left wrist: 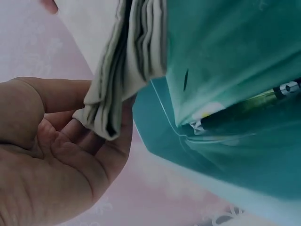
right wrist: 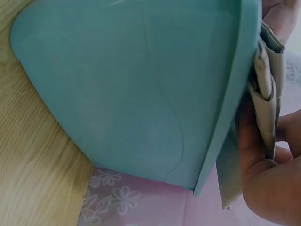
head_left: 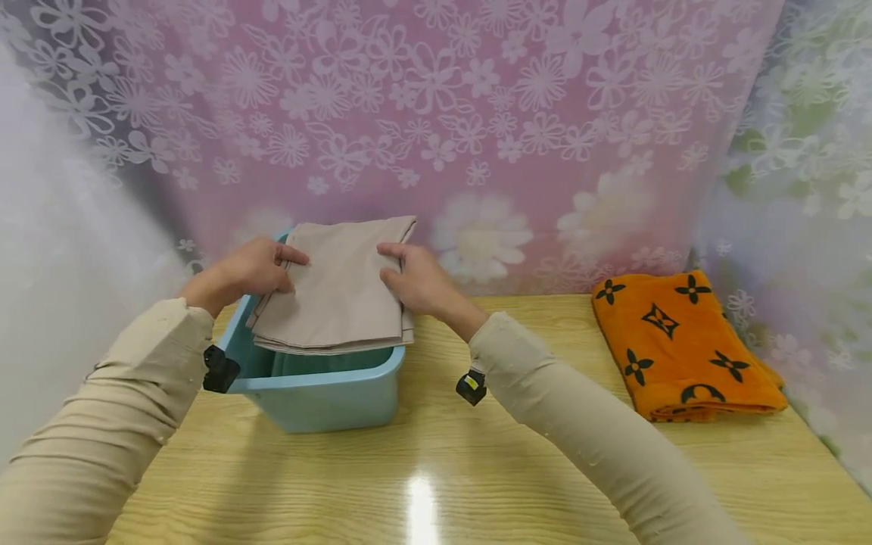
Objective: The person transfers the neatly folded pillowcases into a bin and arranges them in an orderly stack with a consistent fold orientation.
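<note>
A folded beige cloth [head_left: 341, 291], several layers thick, lies flat between both hands above a light blue plastic bin [head_left: 327, 405]. My left hand [head_left: 255, 269] grips its left edge, and in the left wrist view the fingers curl beneath the layered folds [left wrist: 146, 47]. The opposite edge is pinched by my right hand [head_left: 422, 284], close to the bin's right rim. From the right wrist view, the cloth's folds [right wrist: 267, 108] show just past the rim. Inside the bin is a green, smooth-surfaced item [left wrist: 221, 52], partly hidden; its kind is unclear.
An orange folded cloth [head_left: 664, 341] with dark flower motifs lies on the right of the wood-grain table [head_left: 518, 469]. A pink floral curtain [head_left: 436, 136] hangs behind the table. Patterned fabric [head_left: 811, 227] borders the right side.
</note>
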Tool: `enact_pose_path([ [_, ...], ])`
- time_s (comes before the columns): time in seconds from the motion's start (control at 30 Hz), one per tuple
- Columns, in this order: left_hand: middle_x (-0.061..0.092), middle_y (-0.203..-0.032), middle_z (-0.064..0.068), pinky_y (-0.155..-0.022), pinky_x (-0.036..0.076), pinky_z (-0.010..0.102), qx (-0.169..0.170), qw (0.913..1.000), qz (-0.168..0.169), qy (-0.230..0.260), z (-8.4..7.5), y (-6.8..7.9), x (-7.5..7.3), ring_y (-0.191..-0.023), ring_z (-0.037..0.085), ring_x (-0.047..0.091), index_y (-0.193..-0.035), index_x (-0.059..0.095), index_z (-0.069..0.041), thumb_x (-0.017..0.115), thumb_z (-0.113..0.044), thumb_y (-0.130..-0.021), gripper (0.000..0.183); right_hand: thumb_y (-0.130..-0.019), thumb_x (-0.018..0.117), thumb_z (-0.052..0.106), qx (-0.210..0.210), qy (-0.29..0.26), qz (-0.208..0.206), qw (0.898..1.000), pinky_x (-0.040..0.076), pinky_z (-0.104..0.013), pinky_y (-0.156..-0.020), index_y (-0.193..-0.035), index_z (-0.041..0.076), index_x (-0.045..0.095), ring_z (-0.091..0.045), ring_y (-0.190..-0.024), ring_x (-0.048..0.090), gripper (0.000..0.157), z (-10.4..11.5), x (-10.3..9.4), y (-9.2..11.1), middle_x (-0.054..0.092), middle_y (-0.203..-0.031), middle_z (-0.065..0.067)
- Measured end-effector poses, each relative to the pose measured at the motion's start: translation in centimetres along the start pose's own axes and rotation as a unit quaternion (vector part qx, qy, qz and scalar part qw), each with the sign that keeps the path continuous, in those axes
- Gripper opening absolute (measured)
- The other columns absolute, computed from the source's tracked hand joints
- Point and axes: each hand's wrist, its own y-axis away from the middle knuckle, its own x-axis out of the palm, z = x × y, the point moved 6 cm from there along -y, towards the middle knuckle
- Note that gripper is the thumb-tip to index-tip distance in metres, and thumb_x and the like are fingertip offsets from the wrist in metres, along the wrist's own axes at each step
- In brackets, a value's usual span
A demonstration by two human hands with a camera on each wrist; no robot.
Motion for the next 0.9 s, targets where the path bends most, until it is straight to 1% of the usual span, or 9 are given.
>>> enact_pose_path([
  [0.1,0.024,-0.135,0.028,-0.076,0.042,0.04,-0.007,0.9999,0.0,-0.013,0.5,0.2,0.0,-0.112,0.036,0.037,-0.13,0.042,0.001,0.053,0.003,-0.08,0.051,-0.089,0.049,0.018,0.009,0.035,0.008,0.999,0.04,-0.021,-0.075,-0.129,0.014,0.048,-0.009,-0.094,0.049,0.04,0.0,0.6,-0.2,0.046,-0.129,0.002],
  [0.2,0.026,-0.134,0.029,-0.074,0.043,0.039,-0.011,0.9993,0.006,-0.035,0.7,0.4,0.1,-0.108,0.035,0.039,-0.13,0.042,0.002,0.053,0.002,-0.081,0.051,-0.09,0.049,0.019,0.017,0.053,0.017,0.998,0.04,-0.023,-0.074,-0.129,0.015,0.048,-0.011,-0.093,0.049,0.04,0.0,1.1,-0.3,0.045,-0.13,0.001],
  [0.4,0.028,-0.133,0.029,-0.079,0.043,0.044,-0.016,0.9977,0.006,-0.066,1.2,0.8,0.2,-0.111,0.038,0.039,-0.13,0.043,0.002,0.053,0.001,-0.082,0.049,-0.091,0.048,0.02,0.017,0.087,0.031,0.996,0.033,-0.027,-0.093,-0.131,0.014,0.046,-0.011,-0.118,0.036,0.041,0.5,1.8,-0.3,0.042,-0.133,0.001],
  [0.57,0.038,-0.125,0.031,-0.068,0.047,0.038,0.002,0.9954,0.004,-0.096,1.3,0.8,0.7,-0.091,0.031,0.05,-0.129,0.043,0.005,0.052,0.002,-0.078,0.051,-0.09,0.048,0.02,0.02,0.107,0.038,0.993,0.034,-0.027,-0.092,-0.131,0.013,0.046,-0.011,-0.119,0.037,0.041,0.8,1.8,0.2,0.043,-0.132,0.001],
  [0.63,0.037,-0.125,0.033,-0.062,0.044,0.034,0.011,0.9941,0.015,-0.107,1.3,0.7,0.9,-0.093,0.034,0.051,-0.131,0.038,0.006,0.051,0.003,-0.078,0.055,-0.09,0.049,0.022,0.011,0.125,0.05,0.991,0.034,-0.03,-0.093,-0.131,0.013,0.046,-0.012,-0.12,0.036,0.042,1.1,1.8,0.6,0.042,-0.133,-0.001],
  [0.73,0.028,-0.131,0.034,-0.066,0.043,0.039,0.021,0.9928,0.019,-0.116,1.5,0.8,1.0,-0.109,0.043,0.04,-0.135,0.027,0.008,0.051,0.0,-0.08,0.061,-0.089,0.049,0.031,-0.002,0.188,0.076,0.979,0.029,-0.038,-0.098,-0.131,0.016,0.045,-0.02,-0.127,0.026,0.045,1.5,1.9,1.5,0.031,-0.139,-0.005],
  [0.8,0.022,-0.134,0.034,-0.075,0.041,0.047,0.024,0.9926,0.015,-0.118,1.5,0.9,0.9,-0.117,0.047,0.028,-0.137,0.022,0.007,0.053,-0.005,-0.082,0.064,-0.09,0.045,0.039,-0.008,0.226,0.093,0.97,0.023,-0.044,-0.1,-0.133,0.019,0.043,-0.026,-0.13,0.018,0.048,1.6,2.0,2.1,0.022,-0.143,-0.008],
  [0.83,0.021,-0.135,0.033,-0.079,0.039,0.051,0.027,0.9915,0.007,-0.127,1.4,1.0,0.8,-0.118,0.048,0.026,-0.137,0.022,0.006,0.054,-0.008,-0.082,0.065,-0.09,0.043,0.042,-0.008,0.241,0.098,0.966,0.02,-0.045,-0.101,-0.133,0.02,0.041,-0.027,-0.13,0.015,0.049,1.5,1.9,2.3,0.018,-0.144,-0.009],
  [0.9,0.02,-0.137,0.031,-0.086,0.033,0.056,0.027,0.9905,0.001,-0.135,1.2,1.1,1.0,-0.12,0.047,0.024,-0.138,0.022,0.003,0.055,-0.015,-0.084,0.066,-0.091,0.04,0.045,-0.005,0.242,0.103,0.965,0.019,-0.045,-0.102,-0.135,0.021,0.038,-0.028,-0.131,0.012,0.051,1.1,1.7,2.6,0.013,-0.146,-0.009],
])
